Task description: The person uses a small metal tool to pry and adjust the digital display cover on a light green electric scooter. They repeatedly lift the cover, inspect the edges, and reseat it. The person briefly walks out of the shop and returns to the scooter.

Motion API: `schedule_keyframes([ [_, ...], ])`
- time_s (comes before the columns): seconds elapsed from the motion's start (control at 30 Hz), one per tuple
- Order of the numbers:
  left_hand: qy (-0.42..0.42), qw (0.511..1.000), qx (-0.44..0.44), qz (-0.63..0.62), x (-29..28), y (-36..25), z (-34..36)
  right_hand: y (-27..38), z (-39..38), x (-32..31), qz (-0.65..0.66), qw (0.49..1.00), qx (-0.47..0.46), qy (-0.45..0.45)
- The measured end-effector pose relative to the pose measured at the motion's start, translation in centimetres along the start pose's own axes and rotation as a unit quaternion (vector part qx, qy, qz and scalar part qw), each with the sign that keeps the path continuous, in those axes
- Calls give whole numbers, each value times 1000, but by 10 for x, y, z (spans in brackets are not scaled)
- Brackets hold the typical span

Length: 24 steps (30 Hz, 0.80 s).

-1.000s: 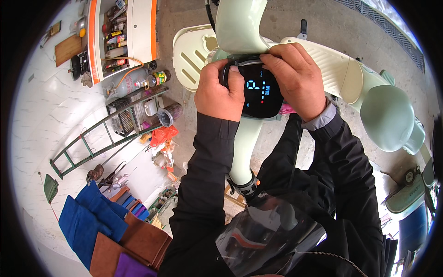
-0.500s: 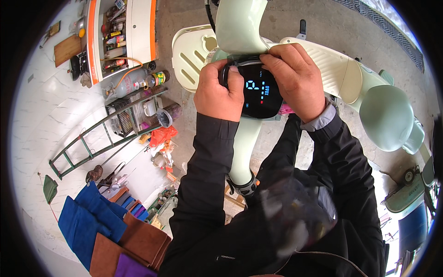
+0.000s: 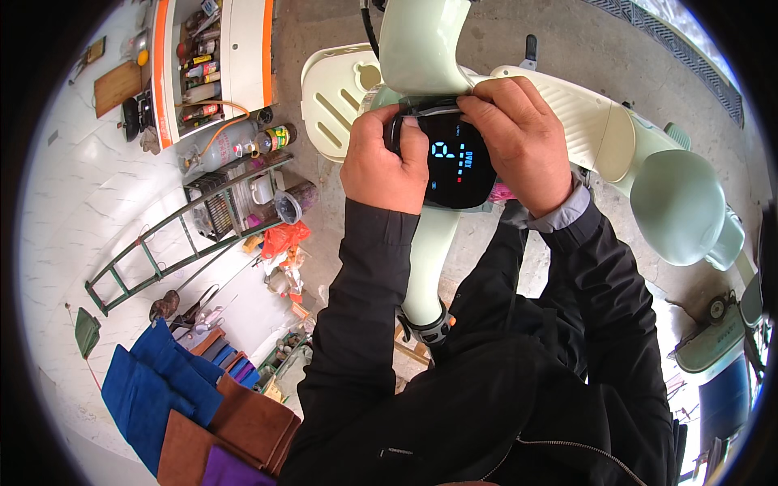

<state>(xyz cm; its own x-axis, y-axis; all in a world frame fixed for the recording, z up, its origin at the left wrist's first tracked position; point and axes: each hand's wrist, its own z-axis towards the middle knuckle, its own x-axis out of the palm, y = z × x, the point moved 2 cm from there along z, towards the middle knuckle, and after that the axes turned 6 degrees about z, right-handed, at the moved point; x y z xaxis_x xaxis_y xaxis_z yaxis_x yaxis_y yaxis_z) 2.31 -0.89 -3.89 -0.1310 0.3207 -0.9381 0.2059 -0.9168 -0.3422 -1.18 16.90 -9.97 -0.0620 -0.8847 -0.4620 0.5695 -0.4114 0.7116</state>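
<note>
Between my hands is a round-cornered black dashboard display, lit with blue symbols and a small red mark. It sits at the handlebar of a pale green electric scooter. My left hand grips the display's left edge, thumb on its front face and fingers curled out of sight behind. At the upper right edge, my right hand has its thumb and fingertips pressed together on the rim. A shiny dark strip runs along the top edge between both hands; whether it is film or trim I cannot make out.
The scooter's cream footboard and ribbed panel flank the display. A rounded green part stands at right. Along the left lie a green metal ladder, an orange-edged cabinet, bottles and folded blue and brown cloths.
A blurred, see-through sheet-like thing in front of my lap has gone from view. Both hands keep nearly the same place on the display.
</note>
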Motion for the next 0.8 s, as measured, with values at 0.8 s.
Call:
schedule_keyframes([
  [0.8,-10,1000,11,-4,1,0,-1,4,2,-6,-12,1000,2,16],
])
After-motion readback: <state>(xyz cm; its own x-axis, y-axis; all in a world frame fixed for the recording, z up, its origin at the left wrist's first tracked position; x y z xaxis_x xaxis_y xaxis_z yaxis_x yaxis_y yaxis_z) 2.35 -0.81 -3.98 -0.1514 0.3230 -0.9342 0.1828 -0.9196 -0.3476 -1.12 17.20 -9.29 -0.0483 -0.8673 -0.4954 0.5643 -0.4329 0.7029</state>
